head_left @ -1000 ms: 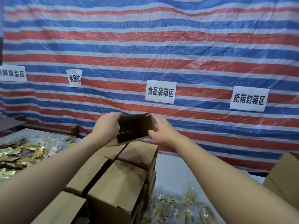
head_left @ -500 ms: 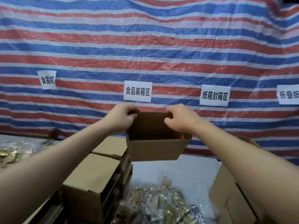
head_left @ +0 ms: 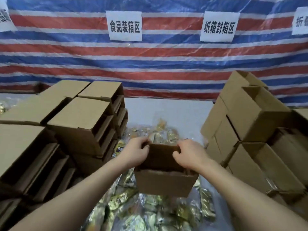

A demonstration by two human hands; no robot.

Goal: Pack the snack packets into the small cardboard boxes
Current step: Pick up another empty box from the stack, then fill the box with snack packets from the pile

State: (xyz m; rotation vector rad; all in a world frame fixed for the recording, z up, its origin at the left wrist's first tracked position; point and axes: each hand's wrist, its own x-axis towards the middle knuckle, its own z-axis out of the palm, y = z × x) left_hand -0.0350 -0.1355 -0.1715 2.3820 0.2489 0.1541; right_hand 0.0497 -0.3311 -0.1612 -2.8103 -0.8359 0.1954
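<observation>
Box: a small open cardboard box (head_left: 164, 184) held up in front of you, over the snack packets, its open top facing you
Left hand: your left hand (head_left: 135, 153) grips the box's left upper edge, fingers curled over the rim
Right hand: your right hand (head_left: 189, 155) grips the right upper edge the same way
Packets: shiny gold snack packets (head_left: 150, 212) heaped on the white table (head_left: 175, 112) below the box
Surroundings: stacked boxes on your left (head_left: 80, 120); stacked boxes on your right (head_left: 250, 117); striped tarp (head_left: 166, 64) behind, with paper signs (head_left: 124, 25)
</observation>
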